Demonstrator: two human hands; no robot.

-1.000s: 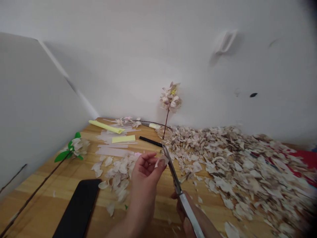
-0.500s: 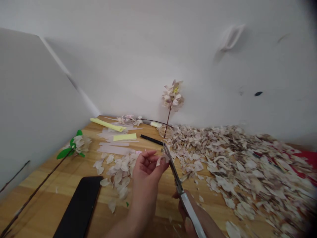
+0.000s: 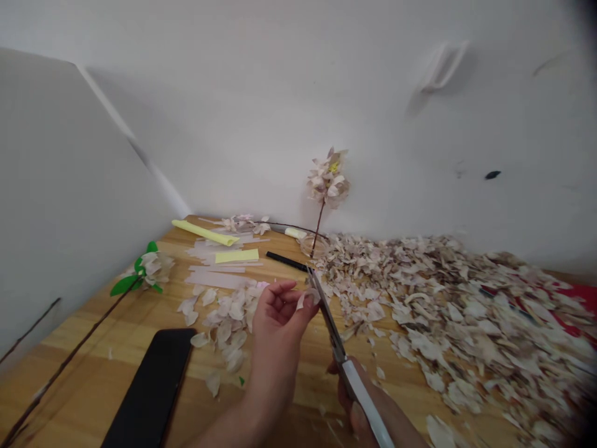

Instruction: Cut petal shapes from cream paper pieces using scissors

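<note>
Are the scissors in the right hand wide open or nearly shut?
Nearly shut: the scissors have their blades almost together beside the petal in the left hand. Fully closed or not, I cannot tell.

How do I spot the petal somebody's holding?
On the wooden table, find the big petal heap on the right. Just left of it is the person's left hand. The pale petal is pinched there, while nearby petals lie loose.
</note>
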